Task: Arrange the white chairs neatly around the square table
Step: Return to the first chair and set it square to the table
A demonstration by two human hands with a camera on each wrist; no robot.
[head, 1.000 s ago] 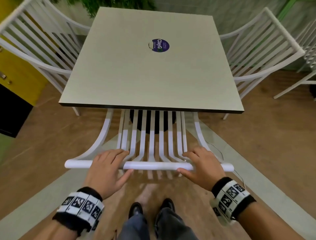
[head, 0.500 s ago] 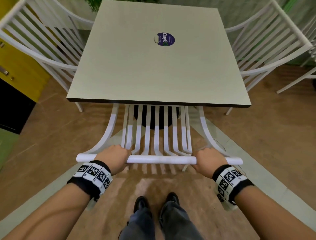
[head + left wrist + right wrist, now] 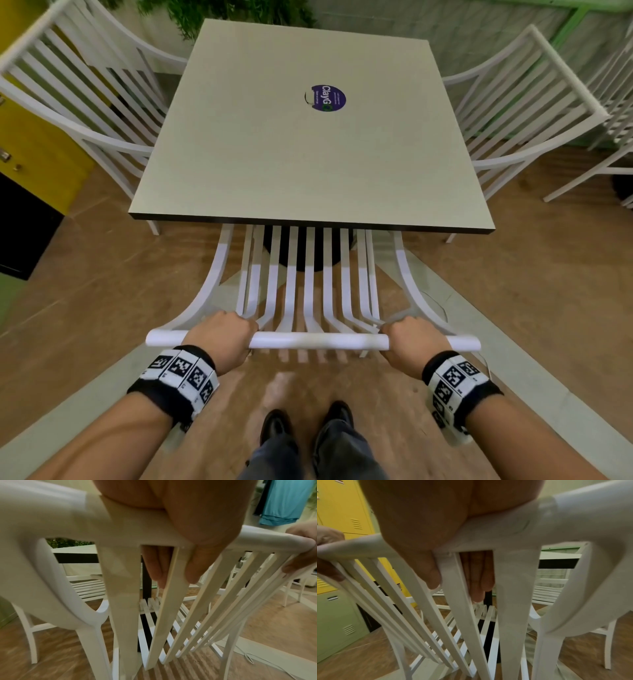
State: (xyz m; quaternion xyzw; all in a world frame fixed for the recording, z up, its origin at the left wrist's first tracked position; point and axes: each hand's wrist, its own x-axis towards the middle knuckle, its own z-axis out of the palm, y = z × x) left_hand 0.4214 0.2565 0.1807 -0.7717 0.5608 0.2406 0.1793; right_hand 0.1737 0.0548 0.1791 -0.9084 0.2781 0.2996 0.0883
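The white chair (image 3: 308, 287) stands at the near side of the square table (image 3: 308, 147), right in front of the person. Its seat is tucked under the table edge and its slatted back leans out toward the person.

The chair looks hard and stiff, so it should not bend when pushed. It looks thin and full of gaps, so it is probably light. The paint looks smooth, so it could be a bit slippery. The best place to hold it is the round top rail (image 3: 318, 341), one hand near each end, so the chair moves straight and does not twist.

That is how it is held. The left hand (image 3: 219, 337) is wrapped tight around the rail near the left end. In the left wrist view its fingers (image 3: 156, 563) curl down behind the slats. The right hand (image 3: 412, 341) is wrapped tight around the rail near the right end, the same way. Both arms reach forward and down, with the knuckles on top. The person's feet stand just behind the chair.

Two more white chairs stand at the left side (image 3: 85, 102) and right side (image 3: 524, 102) of the table.
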